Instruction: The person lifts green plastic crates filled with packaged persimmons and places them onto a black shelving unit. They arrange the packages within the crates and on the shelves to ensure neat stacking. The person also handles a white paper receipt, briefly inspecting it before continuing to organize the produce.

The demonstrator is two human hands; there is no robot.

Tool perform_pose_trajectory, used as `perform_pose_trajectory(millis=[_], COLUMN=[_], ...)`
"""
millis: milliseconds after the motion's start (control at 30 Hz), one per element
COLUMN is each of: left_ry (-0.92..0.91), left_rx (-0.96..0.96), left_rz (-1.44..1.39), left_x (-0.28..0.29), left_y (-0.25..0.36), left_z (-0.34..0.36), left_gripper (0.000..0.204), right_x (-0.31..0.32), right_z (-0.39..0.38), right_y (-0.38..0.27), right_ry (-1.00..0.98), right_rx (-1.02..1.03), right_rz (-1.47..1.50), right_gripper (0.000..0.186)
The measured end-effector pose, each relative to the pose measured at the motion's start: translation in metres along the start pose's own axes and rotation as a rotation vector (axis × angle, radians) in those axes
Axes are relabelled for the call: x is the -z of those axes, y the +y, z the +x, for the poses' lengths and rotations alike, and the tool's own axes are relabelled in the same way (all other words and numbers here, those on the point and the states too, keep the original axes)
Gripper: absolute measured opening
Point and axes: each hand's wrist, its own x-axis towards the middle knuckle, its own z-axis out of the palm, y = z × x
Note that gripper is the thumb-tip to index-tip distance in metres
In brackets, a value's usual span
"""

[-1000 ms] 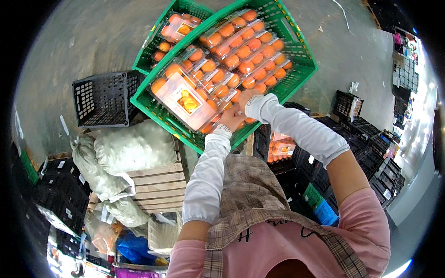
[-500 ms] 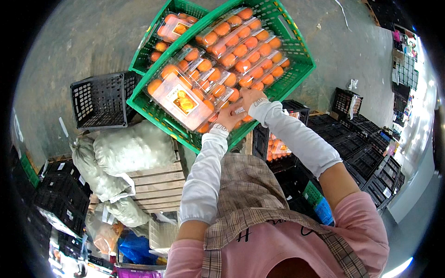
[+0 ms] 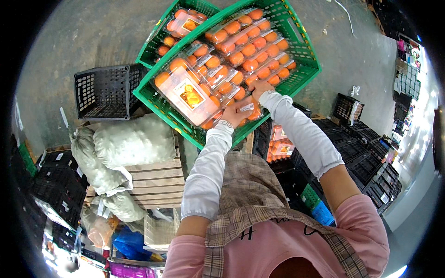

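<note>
As hands grip it — fruit pack between.

Bare grey concrete floor; stacked black crates at right; bright daylight from the right edge

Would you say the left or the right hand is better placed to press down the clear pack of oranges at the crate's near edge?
Probably the left hand: it lies on that clear pack in the green crate, while the right hand rests at its far edge.
</note>
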Motion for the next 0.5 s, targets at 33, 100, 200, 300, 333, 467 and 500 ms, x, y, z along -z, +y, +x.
perform_pose_trajectory(millis=[33,100,200,300,333,467,500], left_ry=[0.008,0.008,-0.017,-0.024,0.002,0.042,0.037], left_rx=[-0.012,-0.018,0.009,0.012,-0.006,-0.093,-0.063], left_rz=[-0.016,-0.017,0.026,0.011,-0.029,-0.072,-0.060], left_x=[-0.001,-0.001,0.002,0.002,-0.001,-0.007,-0.007], left_y=[0.000,0.001,0.014,0.012,0.002,-0.022,-0.021], left_z=[0.000,0.001,-0.005,-0.004,-0.001,0.009,0.008], left_gripper=[0.058,0.059,0.060,0.061,0.061,0.062,0.061], right_x=[0.004,0.008,0.001,0.002,0.006,0.032,0.044], right_z=[-0.006,-0.015,-0.019,-0.012,-0.006,0.002,-0.006], right_y=[-0.003,-0.010,-0.014,-0.016,-0.017,-0.022,-0.037], right_ry=[0.017,0.002,-0.025,-0.105,-0.150,-0.181,-0.253], right_rx=[0.030,0.090,0.125,0.069,0.049,-0.029,-0.008], right_rz=[-0.045,-0.135,-0.178,-0.009,0.070,-0.124,-0.273], right_gripper=[0.018,0.015,0.014,0.016,0.016,0.021,0.023])
